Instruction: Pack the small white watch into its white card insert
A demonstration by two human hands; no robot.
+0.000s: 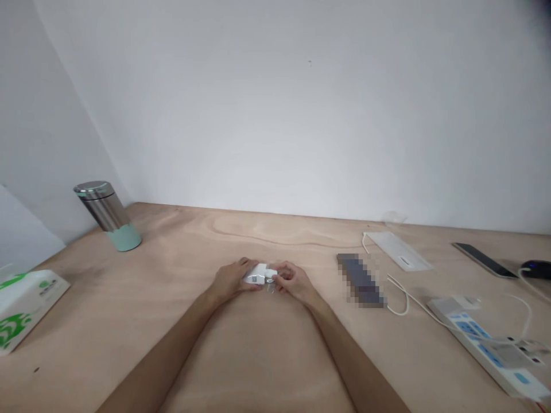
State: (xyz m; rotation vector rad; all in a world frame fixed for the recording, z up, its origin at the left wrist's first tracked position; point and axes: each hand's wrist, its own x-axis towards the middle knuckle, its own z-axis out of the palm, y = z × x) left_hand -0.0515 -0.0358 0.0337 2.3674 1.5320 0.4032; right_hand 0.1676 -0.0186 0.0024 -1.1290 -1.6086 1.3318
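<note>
Two hands grip: left hand (230,282) closed around boxy white plastic power adapter (258,275), long axis left-right; right hand (293,282) pinches its right end.

Pale plain walls (275,103) meet in a corner behind a light plywood tabletop (181,241).

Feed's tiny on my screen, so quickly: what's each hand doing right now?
Left hand: closed, holding a white adapter.
Right hand: closed, pinching the adapter's other end.
</note>
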